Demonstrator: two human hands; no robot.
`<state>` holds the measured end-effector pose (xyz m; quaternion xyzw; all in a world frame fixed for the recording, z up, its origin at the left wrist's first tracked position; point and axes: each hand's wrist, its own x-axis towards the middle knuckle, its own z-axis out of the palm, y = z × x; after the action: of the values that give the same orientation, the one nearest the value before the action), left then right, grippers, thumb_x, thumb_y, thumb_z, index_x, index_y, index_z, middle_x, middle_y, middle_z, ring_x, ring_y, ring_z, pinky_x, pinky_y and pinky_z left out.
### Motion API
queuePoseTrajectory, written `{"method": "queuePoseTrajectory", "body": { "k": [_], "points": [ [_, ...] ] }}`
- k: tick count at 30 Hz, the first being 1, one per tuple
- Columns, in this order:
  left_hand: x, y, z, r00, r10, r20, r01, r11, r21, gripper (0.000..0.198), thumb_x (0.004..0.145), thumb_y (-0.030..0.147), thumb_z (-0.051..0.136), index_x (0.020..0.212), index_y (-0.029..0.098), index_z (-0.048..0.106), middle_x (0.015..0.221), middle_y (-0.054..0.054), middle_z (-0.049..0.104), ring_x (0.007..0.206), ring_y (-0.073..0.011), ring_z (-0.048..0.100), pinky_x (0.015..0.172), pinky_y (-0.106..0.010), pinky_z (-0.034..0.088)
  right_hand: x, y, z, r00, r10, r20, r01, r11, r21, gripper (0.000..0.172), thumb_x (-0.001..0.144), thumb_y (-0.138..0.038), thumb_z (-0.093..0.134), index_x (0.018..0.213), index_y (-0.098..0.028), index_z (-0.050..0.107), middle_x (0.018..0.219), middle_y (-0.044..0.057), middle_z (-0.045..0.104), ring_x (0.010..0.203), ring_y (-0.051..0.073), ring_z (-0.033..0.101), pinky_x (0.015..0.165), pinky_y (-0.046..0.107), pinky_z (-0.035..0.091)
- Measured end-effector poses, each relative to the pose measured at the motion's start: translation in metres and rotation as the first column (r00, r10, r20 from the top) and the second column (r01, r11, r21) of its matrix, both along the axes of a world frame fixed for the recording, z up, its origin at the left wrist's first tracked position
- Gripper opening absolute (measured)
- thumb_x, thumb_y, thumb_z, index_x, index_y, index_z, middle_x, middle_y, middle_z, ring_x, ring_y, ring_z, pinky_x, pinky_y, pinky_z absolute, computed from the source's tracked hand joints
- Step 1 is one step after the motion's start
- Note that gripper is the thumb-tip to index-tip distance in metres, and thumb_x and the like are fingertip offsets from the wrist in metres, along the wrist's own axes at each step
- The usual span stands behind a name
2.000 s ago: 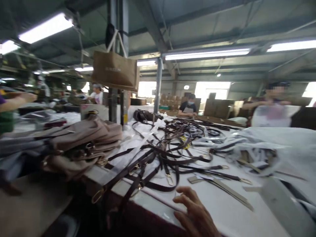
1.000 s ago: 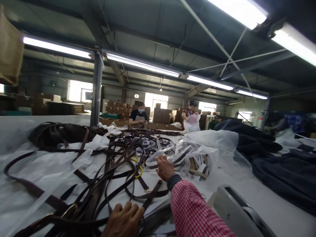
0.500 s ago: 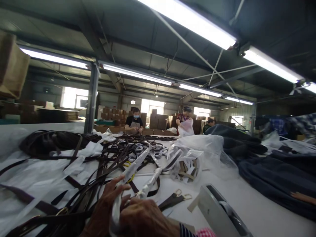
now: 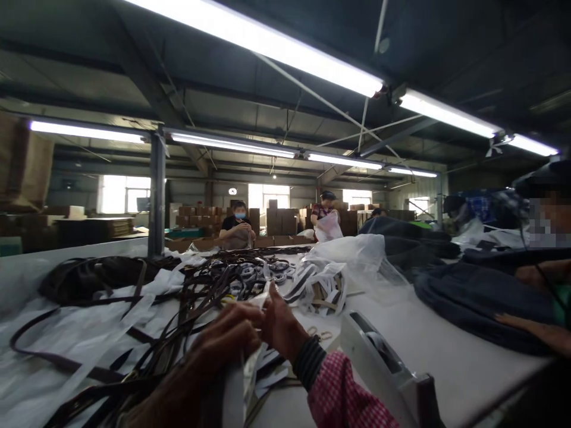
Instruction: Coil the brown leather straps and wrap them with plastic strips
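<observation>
My left hand (image 4: 223, 336) and my right hand (image 4: 283, 327) meet above the front of the table, fingers closed on a clear plastic-wrapped strap (image 4: 250, 374). Part of the strap hangs below the hands; what is inside the wrap is hard to make out. My right thumb points upward. Under the right hand lie several pale and dark strips (image 4: 271, 371). Just beyond the right wrist, gold metal clasps (image 4: 325, 334) show. A tangle of dark brown straps (image 4: 178, 324) spreads along the left, close to my left hand.
A grey tape dispenser (image 4: 375, 351) stands right of my sleeve. Behind it are a clear bag of strips (image 4: 328, 291) and dark cloth (image 4: 450, 297), with a co-worker's hand (image 4: 530, 330) on it. White plastic sheets (image 4: 75, 327) cover the left. Other people work farther back.
The raised lengths of the plastic-wrapped strap have come down toward me, now hanging below my hands. My right hand has turned thumb up. The view has shifted right, bringing a co-worker in.
</observation>
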<state>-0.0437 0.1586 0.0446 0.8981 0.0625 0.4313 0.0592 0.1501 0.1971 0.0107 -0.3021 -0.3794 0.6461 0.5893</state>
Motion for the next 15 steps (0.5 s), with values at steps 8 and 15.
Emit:
{"method": "queuePoseTrajectory", "body": {
  "k": [8,15],
  "points": [
    [-0.013,0.008,-0.053,0.996,0.025,0.090,-0.011,0.989,-0.147,0.022,0.092,0.032,0.070,0.114,0.032,0.074,0.142,-0.008,0.063,0.131,-0.0321,0.060,0.095,-0.035,0.062,0.033,0.023,0.068,0.948,-0.300,-0.105,0.308,0.949,0.068,0.025,0.103,-0.039,0.062,0.107,-0.015,0.065,0.089,0.000,0.066,0.062,0.010,0.061,0.055,0.023,0.053],
    [-0.006,0.042,0.063,0.858,0.143,0.494,0.354,0.533,-0.769,0.078,0.090,0.061,0.069,0.154,0.026,0.040,0.084,0.001,0.078,0.077,-0.0260,0.079,0.070,-0.034,0.066,0.060,-0.034,0.140,0.919,-0.383,-0.097,0.383,0.803,0.457,0.034,0.099,-0.048,0.065,0.095,-0.015,0.068,0.055,-0.007,0.051,0.043,0.006,0.037,0.037,0.015,0.024]
  ]
}}
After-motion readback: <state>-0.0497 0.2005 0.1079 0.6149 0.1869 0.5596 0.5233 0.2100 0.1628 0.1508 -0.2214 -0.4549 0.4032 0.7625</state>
